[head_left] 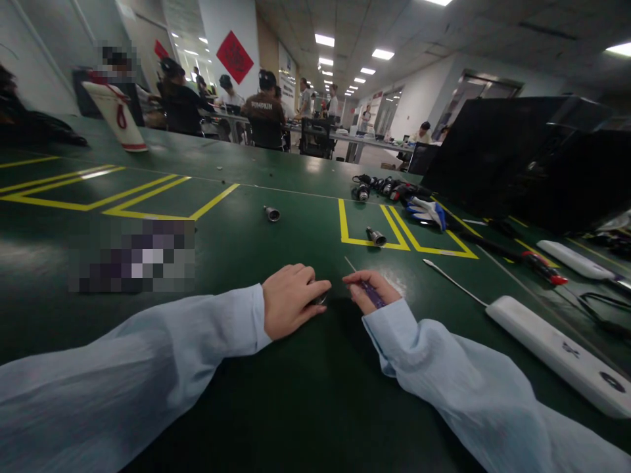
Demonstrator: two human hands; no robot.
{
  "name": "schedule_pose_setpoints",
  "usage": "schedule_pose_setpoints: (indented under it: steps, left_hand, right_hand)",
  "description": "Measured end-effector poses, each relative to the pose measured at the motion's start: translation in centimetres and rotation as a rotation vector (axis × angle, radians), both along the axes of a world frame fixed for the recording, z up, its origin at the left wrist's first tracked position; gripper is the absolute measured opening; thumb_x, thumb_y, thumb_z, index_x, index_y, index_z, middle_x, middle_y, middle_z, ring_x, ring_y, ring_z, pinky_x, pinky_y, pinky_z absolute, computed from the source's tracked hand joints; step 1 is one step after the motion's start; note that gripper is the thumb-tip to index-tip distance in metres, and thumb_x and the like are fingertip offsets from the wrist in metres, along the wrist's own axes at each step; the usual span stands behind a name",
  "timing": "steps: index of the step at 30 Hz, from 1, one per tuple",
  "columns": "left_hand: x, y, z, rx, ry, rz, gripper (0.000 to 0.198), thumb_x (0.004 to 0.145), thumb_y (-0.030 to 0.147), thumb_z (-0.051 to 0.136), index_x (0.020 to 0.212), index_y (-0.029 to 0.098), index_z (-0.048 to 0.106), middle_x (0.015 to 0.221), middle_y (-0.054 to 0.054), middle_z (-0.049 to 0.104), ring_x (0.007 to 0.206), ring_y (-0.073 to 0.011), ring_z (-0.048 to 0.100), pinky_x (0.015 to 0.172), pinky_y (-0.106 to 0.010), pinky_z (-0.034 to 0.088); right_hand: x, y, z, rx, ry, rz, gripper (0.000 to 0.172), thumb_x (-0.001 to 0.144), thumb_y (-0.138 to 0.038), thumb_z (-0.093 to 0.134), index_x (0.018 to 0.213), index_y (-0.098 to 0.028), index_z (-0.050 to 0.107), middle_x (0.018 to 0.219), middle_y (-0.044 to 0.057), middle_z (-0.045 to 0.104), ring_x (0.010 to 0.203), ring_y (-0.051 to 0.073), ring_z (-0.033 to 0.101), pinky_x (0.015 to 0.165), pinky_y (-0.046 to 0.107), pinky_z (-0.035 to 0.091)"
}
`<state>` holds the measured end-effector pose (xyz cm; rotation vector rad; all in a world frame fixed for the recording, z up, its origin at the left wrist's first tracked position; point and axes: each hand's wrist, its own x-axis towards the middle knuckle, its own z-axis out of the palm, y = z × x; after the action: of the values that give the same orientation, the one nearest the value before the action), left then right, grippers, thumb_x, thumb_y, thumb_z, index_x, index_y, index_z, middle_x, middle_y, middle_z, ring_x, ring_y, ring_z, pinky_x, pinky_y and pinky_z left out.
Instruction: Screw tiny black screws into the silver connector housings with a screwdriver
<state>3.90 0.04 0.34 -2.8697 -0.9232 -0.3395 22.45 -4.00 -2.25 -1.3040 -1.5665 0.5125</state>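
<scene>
Our left hand [290, 299] curls its fingertips down on a small metal part [321, 300] on the green bench [296, 407]. Our right hand [382, 286] is closed around a purple-handled precision screwdriver [373, 295]. Both look light and stiff. The part seems slippery, so we'd grip its rim.

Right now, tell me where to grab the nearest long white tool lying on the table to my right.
Take the white tool by its broad, flat handle, probably from above, gripping across its width: it lies flat on the table with both long sides free. Leave the thin rod at its far end alone; it looks too slender to hold.
</scene>
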Motion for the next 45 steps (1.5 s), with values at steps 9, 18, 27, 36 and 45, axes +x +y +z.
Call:
schedule_pose_setpoints:
  steps: [9,18,27,36,45]
  left_hand:
    - [-0.5,-3.1,2.2,0.284,0.199,-0.030,0.025,0.076,0.030,0.057,0.098,0.019,0.055,0.082,-0.008,0.055,0.076,-0.0223,0.049,0.065,-0.035,0.035]
    - [-2.1,-1.9,3.2,0.245,0.161,-0.137,0.025,0.079,0.014,0.049,0.099,0.026,0.059,0.085,-0.005,0.057,0.087,-0.0212,0.051,0.078,-0.037,0.039]
    - [-5.1,1.2,1.4,0.055,-0.090,-0.115,0.035,0.077,0.023,0.051,0.112,0.029,0.055,0.104,-0.004,0.060,0.098,-0.0217,0.049,0.089,-0.038,0.038]
    - [-4.7,-0.1,1.0,0.115,0.159,-0.156,0.048,0.075,0.006,0.042,0.115,0.030,0.052,0.116,-0.007,0.053,0.090,-0.0190,0.055,0.077,-0.034,0.044]
    - [-4.7,1.1,-0.1,-0.258,-0.458,-0.094,0.034,0.078,0.021,0.051,0.111,0.018,0.055,0.104,-0.010,0.054,0.095,-0.0178,0.054,0.082,-0.030,0.048]
  right_hand:
    - [-1.5,-1.8,-0.4,0.183,-0.316,0.245,0.025,0.069,-0.011,0.050,0.093,-0.018,0.050,0.101,0.009,0.063,0.091,0.020,0.058,0.081,0.036,0.046]
    - [-1.6,-1.9,0.4,0.175,-0.319,0.232,0.024,0.077,-0.016,0.045,0.098,-0.016,0.056,0.096,0.009,0.066,0.087,0.019,0.060,0.079,0.036,0.047]
    - [-0.9,-3.2,3.1,-0.148,0.176,0.131,0.035,0.082,-0.038,0.047,0.057,-0.017,0.059,0.045,-0.001,0.054,0.042,0.009,0.051,0.045,0.022,0.043]
    - [-1.4,-3.6,3.6,-0.186,0.123,0.167,0.034,0.082,-0.034,0.047,0.054,-0.017,0.058,0.043,-0.003,0.051,0.040,0.007,0.048,0.044,0.021,0.040]
    - [-1.6,-3.5,3.6,-0.168,0.013,0.168,0.035,0.081,-0.032,0.045,0.052,-0.016,0.057,0.040,-0.003,0.049,0.039,0.008,0.047,0.044,0.021,0.038]
